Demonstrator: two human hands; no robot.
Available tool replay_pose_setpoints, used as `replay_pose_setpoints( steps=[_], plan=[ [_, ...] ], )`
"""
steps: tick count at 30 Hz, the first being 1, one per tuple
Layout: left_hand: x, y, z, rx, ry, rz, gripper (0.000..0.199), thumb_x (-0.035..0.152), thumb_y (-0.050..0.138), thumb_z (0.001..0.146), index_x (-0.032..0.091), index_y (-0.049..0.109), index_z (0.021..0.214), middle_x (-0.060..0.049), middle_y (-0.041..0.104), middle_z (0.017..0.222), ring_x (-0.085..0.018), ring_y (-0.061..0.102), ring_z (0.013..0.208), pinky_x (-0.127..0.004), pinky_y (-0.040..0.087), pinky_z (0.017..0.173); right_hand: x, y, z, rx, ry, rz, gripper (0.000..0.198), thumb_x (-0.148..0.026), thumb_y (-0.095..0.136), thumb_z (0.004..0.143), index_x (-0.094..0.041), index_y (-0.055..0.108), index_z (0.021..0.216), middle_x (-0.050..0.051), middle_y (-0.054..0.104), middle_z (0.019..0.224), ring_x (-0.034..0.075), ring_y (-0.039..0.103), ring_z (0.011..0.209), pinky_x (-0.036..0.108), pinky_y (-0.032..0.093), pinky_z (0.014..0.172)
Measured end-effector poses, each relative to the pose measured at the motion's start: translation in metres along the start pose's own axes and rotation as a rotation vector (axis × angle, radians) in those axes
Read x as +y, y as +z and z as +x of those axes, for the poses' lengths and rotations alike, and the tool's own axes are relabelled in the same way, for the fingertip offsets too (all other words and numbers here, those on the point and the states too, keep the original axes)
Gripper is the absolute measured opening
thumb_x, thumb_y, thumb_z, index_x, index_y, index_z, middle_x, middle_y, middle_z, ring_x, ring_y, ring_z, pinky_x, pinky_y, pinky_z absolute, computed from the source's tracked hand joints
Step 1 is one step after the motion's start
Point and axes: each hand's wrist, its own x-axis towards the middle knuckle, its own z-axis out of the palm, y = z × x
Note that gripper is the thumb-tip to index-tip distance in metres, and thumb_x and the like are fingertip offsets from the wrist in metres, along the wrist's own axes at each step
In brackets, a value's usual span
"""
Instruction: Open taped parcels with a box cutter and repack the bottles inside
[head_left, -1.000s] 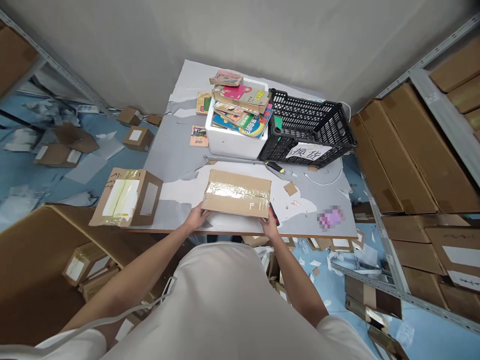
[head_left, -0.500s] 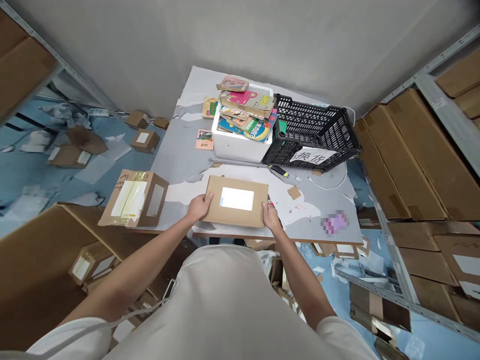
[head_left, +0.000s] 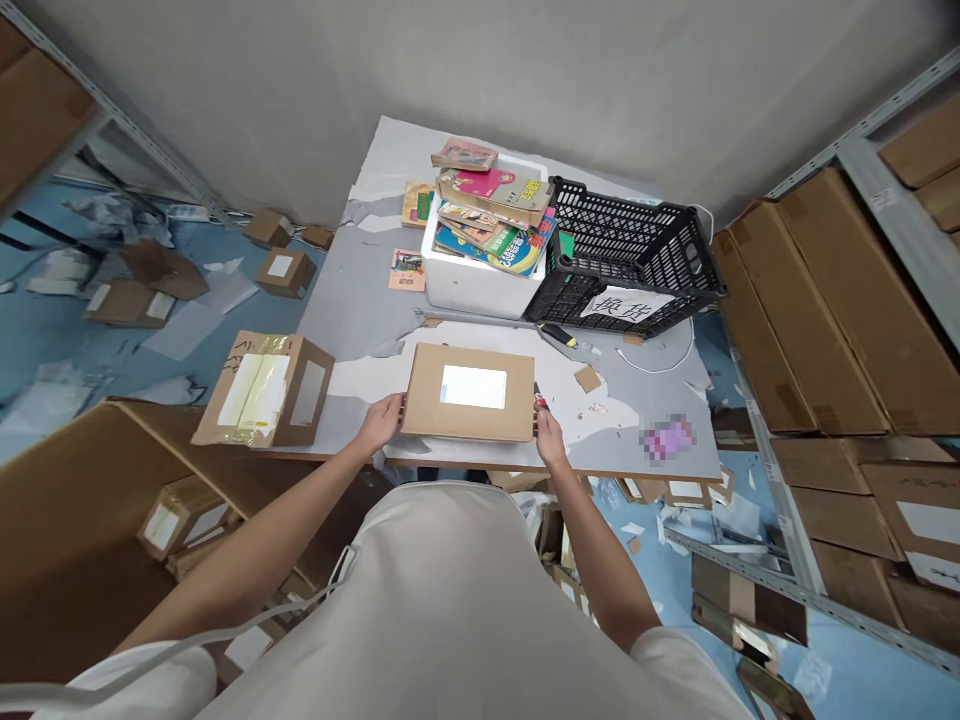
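A flat cardboard box with a white label on top lies before me at the table's front edge. My left hand is at its left side, fingertips against or just under the edge and thumb off the top. At the opposite side, my right hand has its fingers against the right edge. The box partly hides the fingers of both hands. Behind my right fingers, a small red and black object shows in part.
A taped carton stands left on the table. At the back are a white bin heaped with books, a black crate and a yellow-black cutter. Shelves of cartons flank the right; boxes and wrapping litter the floor.
Both thumbs have come off the box's top, and my hands have shifted slightly outward to its sides. The box has barely moved; the view has tilted a little.
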Motion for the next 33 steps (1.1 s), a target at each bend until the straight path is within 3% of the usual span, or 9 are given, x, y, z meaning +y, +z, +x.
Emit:
replay_pose_setpoints(
  steps=[5,7,11,16,21,26,33],
  plan=[
    [-0.035,-0.005,-0.015,-0.145,0.064,-0.098,0.068,0.046,0.068,0.057,0.016,0.062,0.117,-0.014,0.068,0.114,-0.030,0.063,0.107,-0.043,0.049,0.094,0.022,-0.002,-0.023,-0.067,0.047,0.029,0.058,-0.029,0.062,0.072,-0.023,0.053,0.129,0.012,0.059,0.128,0.023,0.061,0.106,0.044,0.048,0.094],
    [-0.036,-0.001,-0.020,-0.207,0.096,-0.133,0.069,0.046,0.073,0.055,0.017,0.062,0.116,-0.013,0.069,0.113,-0.030,0.063,0.109,-0.045,0.047,0.098,0.021,0.002,-0.027,-0.122,0.042,0.043,0.062,-0.024,0.066,0.067,-0.024,0.053,0.128,0.010,0.058,0.129,0.023,0.059,0.112,0.044,0.047,0.097],
    [-0.029,0.009,-0.025,-0.245,0.105,-0.181,0.063,0.055,0.074,0.056,0.018,0.066,0.106,-0.010,0.072,0.103,-0.030,0.065,0.102,-0.049,0.046,0.099,0.011,0.013,-0.030,-0.165,0.020,0.125,0.051,-0.027,0.063,0.072,-0.021,0.056,0.122,0.010,0.061,0.123,0.023,0.058,0.112,0.042,0.046,0.098],
    [-0.004,0.002,-0.028,-0.175,0.116,-0.129,0.057,0.064,0.065,0.063,0.017,0.066,0.096,-0.010,0.071,0.096,-0.029,0.064,0.097,-0.042,0.052,0.088,-0.012,0.004,-0.026,-0.123,-0.058,0.032,0.034,-0.040,0.057,0.080,-0.020,0.059,0.107,0.010,0.063,0.107,0.023,0.059,0.100,0.039,0.050,0.088],
    [0.047,-0.012,-0.022,0.033,0.196,0.260,0.048,0.062,0.043,0.080,0.019,0.060,0.068,-0.006,0.065,0.073,-0.021,0.058,0.073,-0.030,0.045,0.067,-0.051,-0.015,-0.003,0.002,-0.163,-0.294,0.035,-0.052,0.041,0.089,-0.021,0.056,0.081,0.008,0.061,0.086,0.022,0.056,0.083,0.037,0.046,0.081],
    [0.081,-0.009,0.007,0.110,0.105,0.397,0.052,0.060,0.037,0.084,0.020,0.054,0.056,-0.004,0.056,0.055,-0.019,0.051,0.060,-0.028,0.034,0.057,-0.074,-0.014,0.029,0.033,-0.086,-0.397,0.047,-0.060,0.032,0.091,-0.023,0.052,0.069,0.009,0.062,0.073,0.023,0.057,0.073,0.032,0.043,0.072],
    [0.091,-0.005,0.040,0.126,-0.020,0.350,0.054,0.064,0.039,0.081,0.020,0.059,0.055,-0.008,0.063,0.061,-0.023,0.057,0.068,-0.029,0.035,0.060,-0.078,-0.014,0.064,-0.019,0.059,-0.346,0.063,-0.071,0.034,0.084,-0.018,0.063,0.069,0.013,0.070,0.080,0.025,0.063,0.079,0.033,0.046,0.072]
  ],
)
